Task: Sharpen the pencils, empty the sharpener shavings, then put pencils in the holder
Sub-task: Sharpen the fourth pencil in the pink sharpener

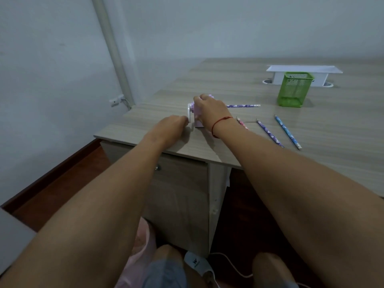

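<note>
Sharpener is small and purple. The right hand lies on top of it with its fingers curled over the far side, gripping it and holding it down on the desk. A red string is tied round that wrist.

Just to the left of this hold, the left hand has its fingers curled at the low end of the white crank on the sharpener's side. It grips the crank there. The bit it holds is hidden inside the fingers.

Just to the right of the right hand, a patterned pencil lies flat and points at the sharpener. One end is hidden behind the hand, so I cannot tell if it is in the hole. Its rubber end points away to the right.

Nearer to the person and to the right of the hold, three more pencils lie on the desk, apart from each other. First is a pink pencil, partly hidden by the right wrist. Next is a purple pencil. Farthest right is a blue pencil.

Farther right and farther back stands the green holder, upright and well apart from both hands. A white box sits behind it.

Below the hands, under the desk edge, is a drawer with a small round knob.
</note>
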Motion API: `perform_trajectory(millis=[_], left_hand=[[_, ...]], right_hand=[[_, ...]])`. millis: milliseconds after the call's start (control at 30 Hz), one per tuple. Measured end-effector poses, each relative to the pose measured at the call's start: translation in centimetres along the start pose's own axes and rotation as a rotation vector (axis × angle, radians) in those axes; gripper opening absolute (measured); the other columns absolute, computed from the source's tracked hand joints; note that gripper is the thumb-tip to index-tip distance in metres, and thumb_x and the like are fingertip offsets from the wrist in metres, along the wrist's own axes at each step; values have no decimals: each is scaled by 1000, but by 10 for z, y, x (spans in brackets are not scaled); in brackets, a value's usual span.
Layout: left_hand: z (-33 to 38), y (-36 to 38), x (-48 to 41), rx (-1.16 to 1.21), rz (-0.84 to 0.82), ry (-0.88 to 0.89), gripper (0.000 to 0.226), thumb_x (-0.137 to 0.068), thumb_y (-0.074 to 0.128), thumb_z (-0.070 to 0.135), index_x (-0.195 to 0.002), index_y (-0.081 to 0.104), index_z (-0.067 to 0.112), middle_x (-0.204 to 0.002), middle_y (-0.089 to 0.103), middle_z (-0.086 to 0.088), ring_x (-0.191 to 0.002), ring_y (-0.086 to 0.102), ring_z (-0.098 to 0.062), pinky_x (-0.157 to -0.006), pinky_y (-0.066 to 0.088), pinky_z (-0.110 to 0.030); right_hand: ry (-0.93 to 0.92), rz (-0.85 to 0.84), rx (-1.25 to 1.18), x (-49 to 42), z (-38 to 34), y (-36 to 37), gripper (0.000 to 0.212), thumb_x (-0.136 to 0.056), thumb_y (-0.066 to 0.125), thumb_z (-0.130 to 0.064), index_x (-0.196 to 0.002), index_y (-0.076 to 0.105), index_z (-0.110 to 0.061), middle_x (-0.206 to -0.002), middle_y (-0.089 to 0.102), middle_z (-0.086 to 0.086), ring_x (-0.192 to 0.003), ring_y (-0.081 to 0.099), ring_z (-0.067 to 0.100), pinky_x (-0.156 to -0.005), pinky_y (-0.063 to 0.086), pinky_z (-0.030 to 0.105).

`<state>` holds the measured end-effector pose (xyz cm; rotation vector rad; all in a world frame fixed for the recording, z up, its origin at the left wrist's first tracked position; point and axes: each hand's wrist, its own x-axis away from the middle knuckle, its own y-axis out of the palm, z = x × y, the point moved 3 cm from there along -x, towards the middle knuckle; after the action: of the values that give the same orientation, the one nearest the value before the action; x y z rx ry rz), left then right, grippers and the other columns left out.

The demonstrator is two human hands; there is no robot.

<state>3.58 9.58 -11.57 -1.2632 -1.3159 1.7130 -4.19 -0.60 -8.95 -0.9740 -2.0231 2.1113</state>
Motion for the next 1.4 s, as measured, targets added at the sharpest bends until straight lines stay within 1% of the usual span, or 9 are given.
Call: perform_trajectory(millis=[100,200,333,400,500,800,1000,1200,1400], left_hand=[[-4,8,-14,20,-73,-18,15,-90,49,14,-95,62,7,-99,66,-17,-86,59,-31,-70,40,-32],[-14,15,-35,-29,-120,-25,19,-82,52,15,-94,66,11,-98,68,-16,-85,62,-32,-77,50,-36],[-22,16,-62,-18,45,-39,23,-88,48,14,-107,59,10,-107,66,-21,-97,62,-40,-81,51,-43],[-25,10,-74,-59,83,-38,23,-89,44,4,-109,56,4,-110,63,-24,-100,60,-42,-80,47,-44],[-27,-3,-80,-74,158,-6,22,-90,40,-1,-108,53,1,-107,62,-26,-100,58,-44,-79,45,-45],[-12,-20,-40,31,404,-9,21,-97,35,7,-106,54,3,-104,62,-21,-100,56,-38,-78,44,-43],[0,-10,-14,91,392,-59,23,-95,40,2,-110,57,5,-106,65,-17,-100,59,-33,-79,45,-39],[-1,3,-2,84,241,-33,20,-95,41,11,-107,57,9,-103,66,-12,-92,61,-30,-69,40,-33],[-11,2,-13,38,109,22,19,-95,42,14,-100,59,6,-99,66,-17,-87,61,-34,-72,47,-38]], right_hand=[[-15,17,-2,-2,5,3,28,-94,46,-16,-120,52,-7,-125,54,13,-108,58,39,-90,49,48],[-34,35,8,-4,7,4,29,-95,45,-20,-120,52,-8,-125,55,11,-108,59,36,-87,48,45],[-20,16,11,-8,10,10,38,-87,55,-16,-124,51,-11,-126,54,8,-104,61,37,-87,49,45],[7,7,13,-12,9,12,39,-87,53,-15,-126,49,-12,-127,54,8,-107,60,36,-90,48,45],[20,28,18,-13,4,11,34,-92,46,-15,-126,50,-10,-127,54,10,-108,59,36,-92,49,46],[29,20,-12,-10,-1,5,29,-91,47,-10,-119,53,-8,-127,53,13,-114,55,36,-93,48,47],[35,22,-14,-9,0,5,31,-91,47,-7,-121,53,-8,-129,51,14,-118,53,36,-92,47,46],[44,1,-36,-11,1,5,35,-85,54,-7,-120,53,-7,-128,52,14,-116,55,35,-93,47,47],[11,-3,-30,-11,4,1,34,-88,51,-11,-122,53,-7,-127,54,13,-113,57,39,-90,47,45]])
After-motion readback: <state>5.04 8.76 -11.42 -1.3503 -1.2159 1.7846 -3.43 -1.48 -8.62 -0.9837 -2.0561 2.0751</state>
